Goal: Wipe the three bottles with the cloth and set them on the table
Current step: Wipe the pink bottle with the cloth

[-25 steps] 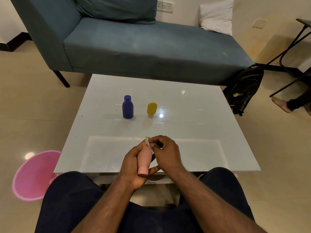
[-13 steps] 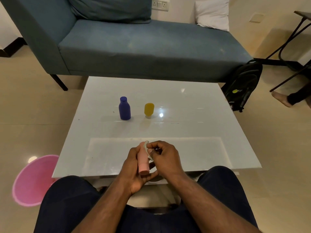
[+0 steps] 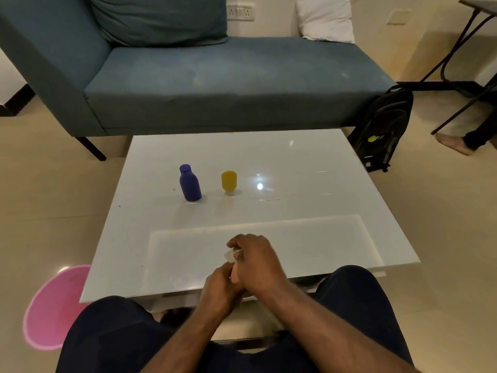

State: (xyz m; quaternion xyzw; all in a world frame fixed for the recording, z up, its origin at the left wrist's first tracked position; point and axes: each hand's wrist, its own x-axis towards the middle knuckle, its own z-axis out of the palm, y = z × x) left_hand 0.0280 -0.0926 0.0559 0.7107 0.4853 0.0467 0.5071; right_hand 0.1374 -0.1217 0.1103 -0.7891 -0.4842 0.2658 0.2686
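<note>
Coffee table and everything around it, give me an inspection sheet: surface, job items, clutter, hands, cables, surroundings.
Surface: glossy white table, a ceiling light reflected on it.
Job's things: blue bottle and yellow bottle stand upright, apart, side by side. Pink bottle almost hidden between the hands; a bit of pale cloth shows at the fingers.
Clutter: a few small specks left of the blue bottle.
Hands: left hand grips the pink bottle; right hand curls over it with the cloth.
Cables: nothing seen.
Surroundings: blue sofa, white pillow, black backpack, pink basin on the floor.
</note>
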